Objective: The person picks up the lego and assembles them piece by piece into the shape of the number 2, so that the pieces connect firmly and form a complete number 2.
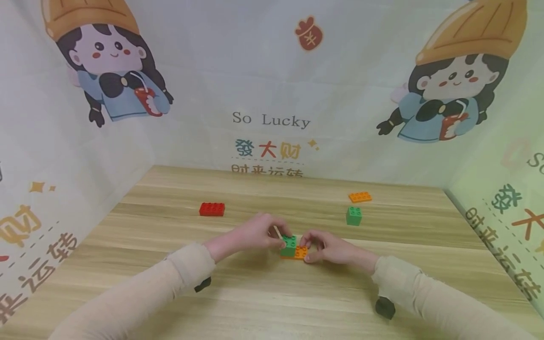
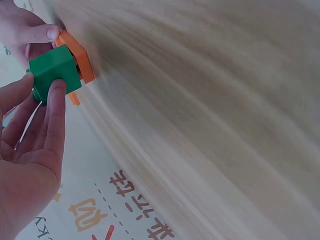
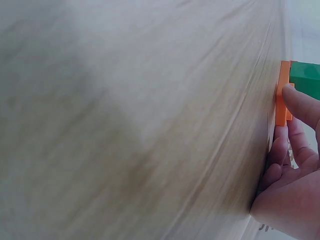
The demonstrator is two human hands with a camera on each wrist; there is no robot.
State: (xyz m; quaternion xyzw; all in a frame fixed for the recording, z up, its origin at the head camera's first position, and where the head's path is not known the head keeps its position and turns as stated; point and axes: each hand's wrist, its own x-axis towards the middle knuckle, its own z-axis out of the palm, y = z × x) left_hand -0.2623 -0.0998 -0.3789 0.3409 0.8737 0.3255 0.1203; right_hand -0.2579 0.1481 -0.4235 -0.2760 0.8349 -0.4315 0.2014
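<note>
My left hand (image 1: 257, 231) pinches a green building brick (image 1: 288, 248) between thumb and fingers, over the left part of an orange flat building plate (image 1: 301, 254). In the left wrist view a narrow dark gap shows between the green brick (image 2: 52, 67) and the orange plate (image 2: 79, 57); whether they are pressed fully together I cannot tell. My right hand (image 1: 333, 249) grips the right end of that plate, its thumb on the near side in the right wrist view. Uncovered studs show on the plate's right part. The plate rests low at the wooden tabletop.
A red brick (image 1: 212, 209) lies behind and left of the hands. Back right stand another green brick (image 1: 353, 216) and, behind it, a second orange plate (image 1: 360, 197). Printed cloth (image 1: 272, 85) walls the wooden table (image 1: 263, 302) at the back and sides.
</note>
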